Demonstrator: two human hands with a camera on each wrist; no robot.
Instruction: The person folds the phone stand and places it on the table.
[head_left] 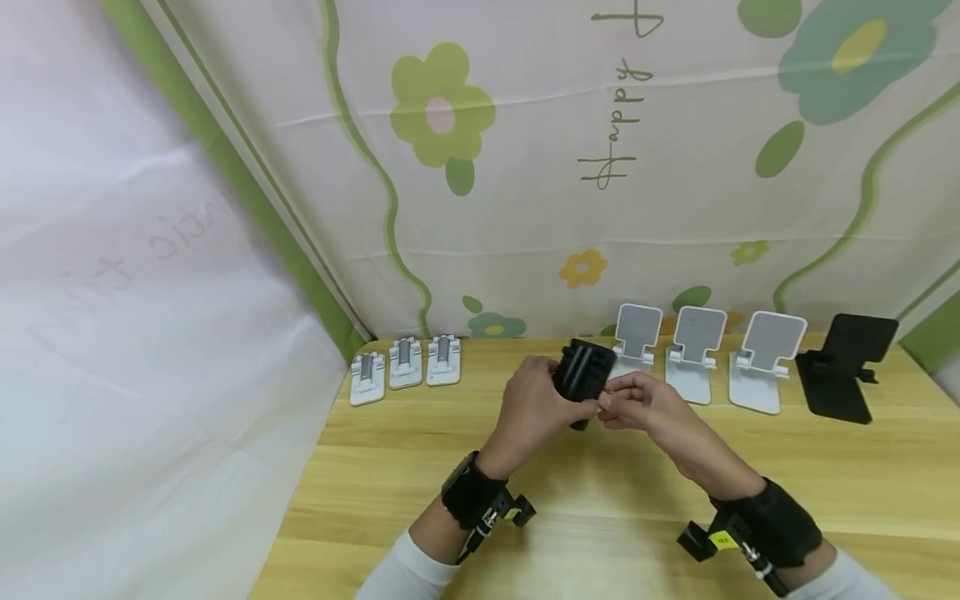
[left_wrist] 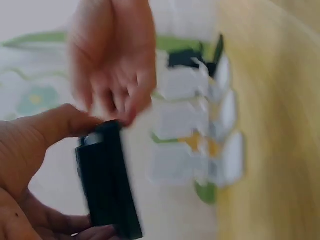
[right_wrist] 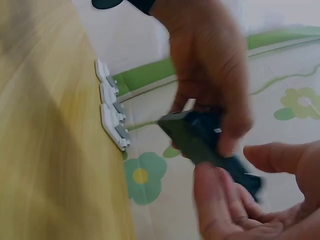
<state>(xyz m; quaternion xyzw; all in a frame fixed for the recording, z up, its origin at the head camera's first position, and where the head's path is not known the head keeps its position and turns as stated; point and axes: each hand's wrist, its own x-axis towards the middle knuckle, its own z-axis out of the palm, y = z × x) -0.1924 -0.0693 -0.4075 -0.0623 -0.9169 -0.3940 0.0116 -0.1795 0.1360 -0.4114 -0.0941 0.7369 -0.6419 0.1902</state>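
A folded black phone stand (head_left: 582,372) is held above the wooden table, tilted, in my left hand (head_left: 534,400), whose thumb and fingers grip it by its sides. My right hand (head_left: 648,408) is at its lower right edge, close to the left thumb. In the right wrist view, the right fingers (right_wrist: 212,187) lie against the stand's near face, while the right thumb stands apart from it. From the left wrist, the same stand (left_wrist: 107,182) shows a dark flat side, and the right hand (left_wrist: 115,60) reaches its upper corner, blurred.
Three folded white stands (head_left: 405,363) line the table's back left. At the back right stand three unfolded white stands (head_left: 690,379) and one unfolded black stand (head_left: 836,387). A flower-printed curtain (head_left: 517,208) hangs behind the wooden table (head_left: 420,467), with another white sheet (head_left: 150,375) at the left.
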